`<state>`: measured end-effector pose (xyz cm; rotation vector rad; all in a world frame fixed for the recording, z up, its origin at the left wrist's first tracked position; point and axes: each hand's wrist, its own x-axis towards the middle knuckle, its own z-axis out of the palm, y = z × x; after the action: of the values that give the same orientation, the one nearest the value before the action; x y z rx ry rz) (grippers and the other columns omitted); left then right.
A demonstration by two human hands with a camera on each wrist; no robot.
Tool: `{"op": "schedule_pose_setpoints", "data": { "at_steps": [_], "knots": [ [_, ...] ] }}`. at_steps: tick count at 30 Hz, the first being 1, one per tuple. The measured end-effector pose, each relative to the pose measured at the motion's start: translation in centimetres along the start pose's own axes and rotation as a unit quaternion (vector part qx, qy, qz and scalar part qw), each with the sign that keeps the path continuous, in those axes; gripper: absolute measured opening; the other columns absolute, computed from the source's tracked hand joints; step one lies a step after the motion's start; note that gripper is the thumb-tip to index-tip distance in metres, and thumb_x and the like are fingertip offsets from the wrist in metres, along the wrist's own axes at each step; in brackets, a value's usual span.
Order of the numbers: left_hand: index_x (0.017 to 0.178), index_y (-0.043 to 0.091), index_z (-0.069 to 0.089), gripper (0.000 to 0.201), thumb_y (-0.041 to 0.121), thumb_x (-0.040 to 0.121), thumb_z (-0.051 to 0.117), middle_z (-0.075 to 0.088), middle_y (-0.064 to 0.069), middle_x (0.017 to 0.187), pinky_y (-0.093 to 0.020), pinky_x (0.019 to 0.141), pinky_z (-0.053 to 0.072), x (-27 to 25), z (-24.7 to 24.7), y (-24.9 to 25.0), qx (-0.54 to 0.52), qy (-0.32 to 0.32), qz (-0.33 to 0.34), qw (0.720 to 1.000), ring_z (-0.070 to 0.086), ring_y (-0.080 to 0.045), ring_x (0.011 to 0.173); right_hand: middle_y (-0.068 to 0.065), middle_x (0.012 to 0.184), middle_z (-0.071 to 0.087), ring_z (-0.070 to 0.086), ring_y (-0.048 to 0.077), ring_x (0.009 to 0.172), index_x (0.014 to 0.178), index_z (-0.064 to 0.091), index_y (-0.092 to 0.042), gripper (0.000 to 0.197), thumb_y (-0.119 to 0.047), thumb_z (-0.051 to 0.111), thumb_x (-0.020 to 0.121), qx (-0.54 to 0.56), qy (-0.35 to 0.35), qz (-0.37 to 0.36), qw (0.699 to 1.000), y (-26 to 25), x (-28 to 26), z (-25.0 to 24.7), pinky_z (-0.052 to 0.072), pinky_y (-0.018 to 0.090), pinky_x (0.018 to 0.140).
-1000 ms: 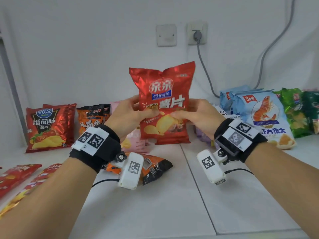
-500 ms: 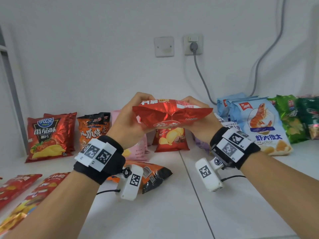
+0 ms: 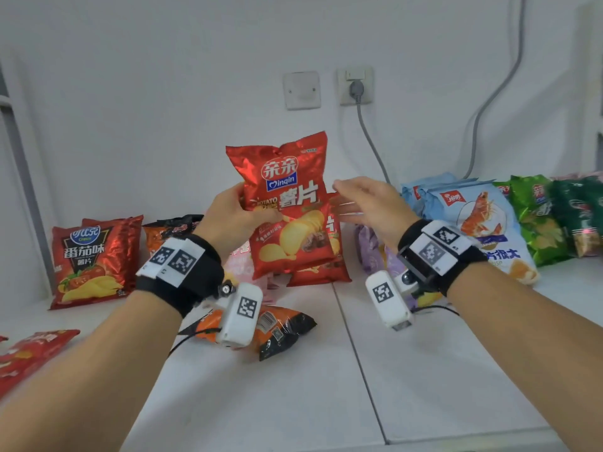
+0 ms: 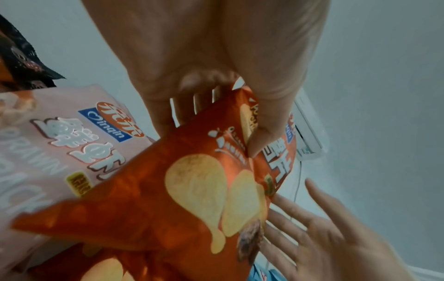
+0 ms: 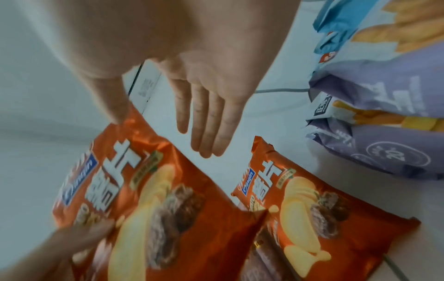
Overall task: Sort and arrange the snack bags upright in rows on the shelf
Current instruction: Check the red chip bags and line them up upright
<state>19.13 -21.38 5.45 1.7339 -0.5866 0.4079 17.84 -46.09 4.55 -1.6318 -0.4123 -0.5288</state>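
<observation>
While the left hand [image 3: 239,213] pinches the red Qinqin potato chip bag [image 3: 287,207] by its 9 o'clock edge, thumb on the front and fingers behind, the bag is held upright above the white shelf [image 3: 424,370] and hides most of a second, matching red bag [image 3: 329,269] standing behind it. The right hand [image 3: 365,200] hovers just off the bag's 3 o'clock edge, fingers straight and spread, holding nothing; it is motion-blurred. A pink prawn-cracker bag [image 4: 48,152] sits at 9 o'clock of the held bag, largely covered by the left wrist in the head view. Purple bags [image 5: 384,117] lie at 3 o'clock, partly behind the right wrist. An orange-and-black bag [image 3: 280,331] lies flat at 6 o'clock. Tomato chip bags [image 3: 91,256] stand at far 9 o'clock; a blue shrimp-chip bag [image 3: 473,216] and green bags [image 3: 535,216] lean at 3 o'clock, the farthest cut off. Flat red bags [image 3: 29,357] are cropped at the 8 o'clock edge. Bare shelf lies toward 5 o'clock.
</observation>
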Motion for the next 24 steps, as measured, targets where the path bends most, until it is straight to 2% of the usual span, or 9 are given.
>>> {"op": "schedule_pose_setpoints", "data": {
  "at_steps": [3, 6, 8, 11, 13, 17, 18, 20, 24],
  "knots": [
    [0.120, 0.018, 0.067, 0.045, 0.008, 0.080, 0.086, 0.080, -0.001, 0.105, -0.036, 0.079, 0.064, 1.7, -0.1, 0.2, 0.001, 0.004, -0.041, 0.999, 0.079, -0.020, 0.089, 0.011, 0.104, 0.076, 0.077, 0.014, 0.082, 0.103, 0.068, -0.013, 0.010, -0.023, 0.070, 0.099, -0.042, 0.023, 0.028, 0.998, -0.7, 2.0, -1.6, 0.062, 0.025, 0.075],
    [0.116, 0.017, 0.068, 0.039, 0.008, 0.082, 0.084, 0.081, -0.003, 0.102, -0.035, 0.078, 0.062, 3.1, 0.8, -0.3, 0.015, -0.015, -0.071, 0.997, 0.079, -0.021, 0.088, 0.014, 0.108, 0.075, 0.075, 0.023, 0.093, 0.108, 0.068, -0.011, 0.015, -0.020, 0.071, 0.098, -0.166, 0.034, 0.030, 0.985, -1.3, 4.8, -3.3, 0.062, 0.038, 0.091],
    [0.109, 0.017, 0.069, 0.031, 0.007, 0.082, 0.082, 0.082, -0.002, 0.098, -0.031, 0.074, 0.060, 3.9, 1.7, -0.9, 0.024, -0.038, -0.091, 0.995, 0.079, -0.019, 0.086, 0.010, 0.107, 0.076, 0.074, 0.025, 0.098, 0.113, 0.070, -0.013, 0.021, -0.026, 0.071, 0.097, -0.277, 0.043, 0.007, 0.960, -2.0, 6.6, -4.2, 0.059, 0.041, 0.096],
    [0.106, 0.013, 0.071, 0.029, 0.005, 0.081, 0.082, 0.081, -0.006, 0.099, -0.035, 0.079, 0.062, 4.9, 3.1, -1.8, 0.065, -0.075, -0.102, 0.990, 0.079, -0.025, 0.090, 0.002, 0.113, 0.073, 0.067, 0.021, 0.105, 0.117, 0.070, -0.017, 0.025, -0.032, 0.070, 0.097, -0.418, 0.033, -0.015, 0.908, -2.7, 9.3, -4.9, 0.050, 0.030, 0.093],
    [0.104, 0.015, 0.071, 0.033, 0.004, 0.077, 0.086, 0.082, -0.004, 0.095, -0.035, 0.080, 0.064, 5.4, 3.8, -2.5, 0.083, -0.096, -0.101, 0.987, 0.078, -0.027, 0.093, 0.003, 0.116, 0.072, 0.066, 0.023, 0.110, 0.118, 0.069, -0.017, 0.026, -0.032, 0.071, 0.097, -0.469, 0.001, -0.016, 0.883, -2.7, 11.1, -4.8, 0.050, 0.031, 0.093],
    [0.113, 0.021, 0.071, 0.065, 0.032, 0.053, 0.092, 0.081, -0.003, 0.105, -0.044, 0.098, 0.058, 6.2, 4.7, -3.6, 0.151, -0.153, -0.111, 0.970, 0.076, -0.027, 0.102, 0.004, 0.118, 0.073, 0.068, 0.022, 0.105, 0.121, 0.069, -0.016, 0.030, -0.032, 0.073, 0.097, -0.528, -0.068, -0.042, 0.845, -1.7, 14.5, -4.5, 0.053, 0.035, 0.097],
    [0.117, 0.021, 0.070, 0.070, 0.034, 0.052, 0.092, 0.080, -0.003, 0.108, -0.045, 0.100, 0.057, 6.5, 4.8, -3.9, 0.147, -0.164, -0.124, 0.967, 0.076, -0.027, 0.103, 0.004, 0.118, 0.073, 0.067, 0.021, 0.104, 0.122, 0.069, -0.015, 0.029, -0.031, 0.072, 0.097, -0.539, -0.084, -0.048, 0.837, -1.3, 15.2, -4.3, 0.053, 0.034, 0.095],
    [0.120, 0.019, 0.068, 0.066, 0.027, 0.059, 0.092, 0.080, -0.002, 0.108, -0.047, 0.100, 0.058, 6.8, 5.0, -4.4, 0.133, -0.180, -0.144, 0.964, 0.077, -0.024, 0.102, 0.004, 0.120, 0.073, 0.067, 0.022, 0.106, 0.124, 0.068, -0.015, 0.030, -0.030, 0.070, 0.098, -0.571, -0.114, -0.061, 0.811, -0.5, 16.3, -3.8, 0.052, 0.034, 0.094],
    [0.104, 0.030, 0.063, 0.046, 0.020, 0.069, 0.092, 0.081, 0.007, 0.101, -0.046, 0.100, 0.058, 7.7, 5.1, -4.8, 0.148, -0.194, -0.164, 0.956, 0.077, -0.019, 0.099, 0.005, 0.127, 0.066, 0.063, 0.024, 0.113, 0.128, 0.064, -0.016, 0.031, -0.030, 0.067, 0.100, -0.642, -0.153, -0.075, 0.747, 1.0, 18.3, -2.8, 0.049, 0.036, 0.095]
  ]
}}
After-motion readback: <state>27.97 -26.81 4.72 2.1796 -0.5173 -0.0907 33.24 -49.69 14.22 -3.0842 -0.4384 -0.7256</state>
